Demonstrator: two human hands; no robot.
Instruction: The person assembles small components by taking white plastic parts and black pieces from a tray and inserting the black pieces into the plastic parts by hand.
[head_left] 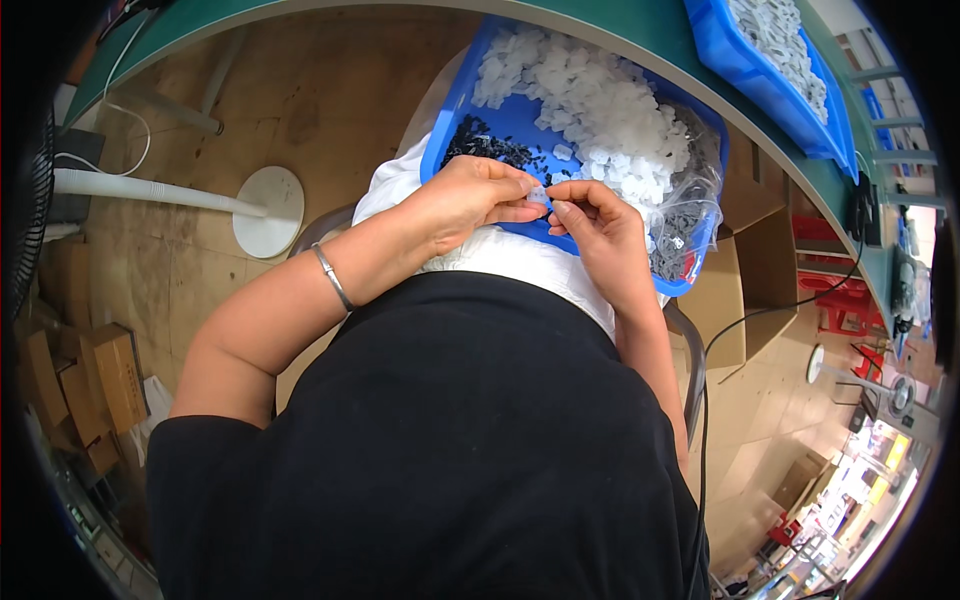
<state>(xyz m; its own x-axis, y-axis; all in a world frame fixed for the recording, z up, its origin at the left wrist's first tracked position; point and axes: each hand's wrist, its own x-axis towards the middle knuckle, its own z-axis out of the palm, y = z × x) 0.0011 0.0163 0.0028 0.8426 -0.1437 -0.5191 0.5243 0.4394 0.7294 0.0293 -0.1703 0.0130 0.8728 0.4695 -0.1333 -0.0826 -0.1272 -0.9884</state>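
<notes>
My left hand (487,196) pinches a small translucent plastic piece (538,196) between thumb and fingers, over the near edge of a blue tray (517,108). From the other side my right hand (598,226) closes its thumb and forefinger at the same piece; whether it holds a separate small part there is too small to tell. The tray rests on my lap. In it lie a big heap of whitish translucent pieces (590,95) and, at the left, a scatter of small black parts (482,145). A clear plastic bag (685,222) with dark grey parts sits at the tray's right.
A green table (640,25) curves across the far side, with another blue tray (745,55) of whitish pieces on it. A white round stand base (270,211) is on the floor at left. Cardboard boxes (115,375) stand at left and right. A black cable (706,400) hangs at right.
</notes>
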